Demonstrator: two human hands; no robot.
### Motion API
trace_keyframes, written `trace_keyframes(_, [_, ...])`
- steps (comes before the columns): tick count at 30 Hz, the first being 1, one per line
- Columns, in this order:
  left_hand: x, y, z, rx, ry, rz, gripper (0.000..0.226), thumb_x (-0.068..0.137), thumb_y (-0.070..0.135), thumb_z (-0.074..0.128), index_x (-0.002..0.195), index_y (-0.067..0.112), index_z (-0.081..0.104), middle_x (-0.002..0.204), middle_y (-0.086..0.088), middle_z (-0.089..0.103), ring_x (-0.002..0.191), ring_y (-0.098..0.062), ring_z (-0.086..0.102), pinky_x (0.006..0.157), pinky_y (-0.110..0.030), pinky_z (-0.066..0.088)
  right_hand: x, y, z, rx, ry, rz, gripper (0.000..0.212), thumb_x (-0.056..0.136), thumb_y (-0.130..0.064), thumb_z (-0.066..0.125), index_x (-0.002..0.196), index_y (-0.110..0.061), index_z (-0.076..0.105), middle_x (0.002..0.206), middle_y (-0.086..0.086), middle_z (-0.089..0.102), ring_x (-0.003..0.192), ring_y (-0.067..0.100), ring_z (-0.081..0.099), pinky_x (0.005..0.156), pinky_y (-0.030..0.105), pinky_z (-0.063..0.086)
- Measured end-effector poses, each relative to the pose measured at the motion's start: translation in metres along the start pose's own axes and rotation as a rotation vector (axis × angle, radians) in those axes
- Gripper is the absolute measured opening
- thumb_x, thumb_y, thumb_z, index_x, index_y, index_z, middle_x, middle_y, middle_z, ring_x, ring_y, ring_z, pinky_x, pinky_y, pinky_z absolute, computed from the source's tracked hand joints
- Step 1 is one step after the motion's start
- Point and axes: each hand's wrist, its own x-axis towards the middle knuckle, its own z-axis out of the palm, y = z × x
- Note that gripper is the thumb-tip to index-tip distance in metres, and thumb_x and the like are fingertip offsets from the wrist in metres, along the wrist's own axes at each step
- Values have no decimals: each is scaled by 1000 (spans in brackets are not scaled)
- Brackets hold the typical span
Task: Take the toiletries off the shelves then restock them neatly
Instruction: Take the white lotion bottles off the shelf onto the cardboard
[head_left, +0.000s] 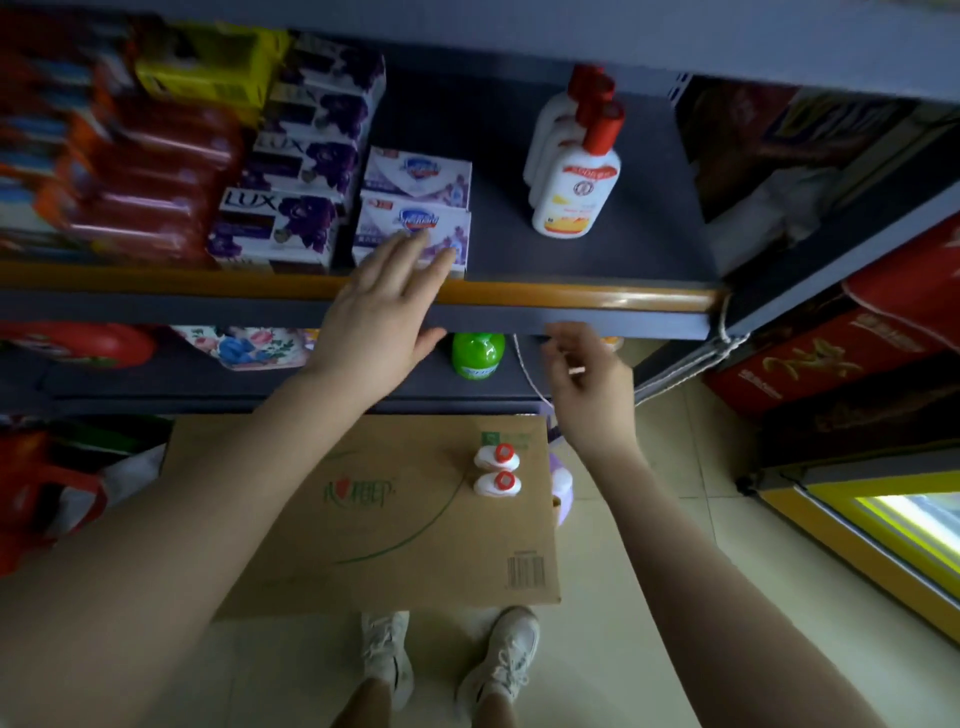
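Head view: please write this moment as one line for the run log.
left hand: open, fingers on front soap box | right hand: loosely curled, holds nothing | two bottles on carton

1. Both bare forearms reach forward and upward from the lower corners of the view.
2. The left hand is stretched out flat, back of the hand showing, fingers straight and slightly spread, thumb angled out to the right.
3. The right hand sits lower and to the right, well apart from the left, with its wrist bent.
4. The right hand's fingers are loosely curled and blurred; they hold nothing that can be made out.
5. Two legs and both feet show at the bottom, between the arms.
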Motion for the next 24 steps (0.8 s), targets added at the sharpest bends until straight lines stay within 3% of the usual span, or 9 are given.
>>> trace_keyframes(2, [8, 0, 0, 41, -76, 18, 81, 76, 26, 74, 144, 11, 32, 146, -21, 34, 134, -40, 32, 107, -48, 31, 19, -17, -8, 25, 73, -77, 18, 87, -7, 49, 97, -12, 63, 84, -6, 58, 69, 16, 57, 65, 29, 47])
trace_keyframes(5, [16, 0, 2, 73, -153, -24, 80, 82, 29, 68, 147, 14, 24, 152, -18, 23, 140, -35, 20, 113, -43, 18, 47, -34, -12, -11, 159, -180, 25, 81, -2, 46, 100, -6, 62, 95, 0, 53, 81, 19, 56, 70, 29, 44])
trace_keyframes(9, [19, -1, 2, 53, -106, -34, 72, 73, 15, 76, 137, 9, 44, 143, -21, 39, 131, -39, 37, 104, -48, 35, 87, -38, -2, 25, 238, -24, 40, 81, -5, 54, 121, -5, 51, 120, 10, 47, 110, 27, 49, 90, 32, 42])
trace_keyframes(12, [19, -2, 3, 23, -63, -27, 70, 65, 11, 82, 128, 6, 53, 133, -23, 50, 121, -43, 48, 92, -51, 45, 111, -35, 9, 44, 278, 116, 55, 78, -11, 67, 128, -3, 44, 129, 16, 42, 118, 31, 43, 98, 31, 35])
trace_keyframes(19, [20, -3, 5, -21, -58, -62, 69, 77, 16, 73, 138, 12, 43, 145, -17, 38, 133, -38, 34, 103, -48, 35, 138, -47, 32, 14, 351, 381, 82, 62, -43, 79, 125, -14, 36, 126, 5, 45, 118, 28, 43, 89, 40, 40])
trace_keyframes(24, [19, -3, 6, -3, -49, -35, 72, 70, 17, 80, 134, 8, 48, 139, -21, 44, 127, -42, 41, 101, -50, 36, 144, -46, 35, 51, 350, 418, 67, 71, -36, 70, 122, -12, 35, 129, 6, 44, 119, 30, 40, 87, 37, 36])
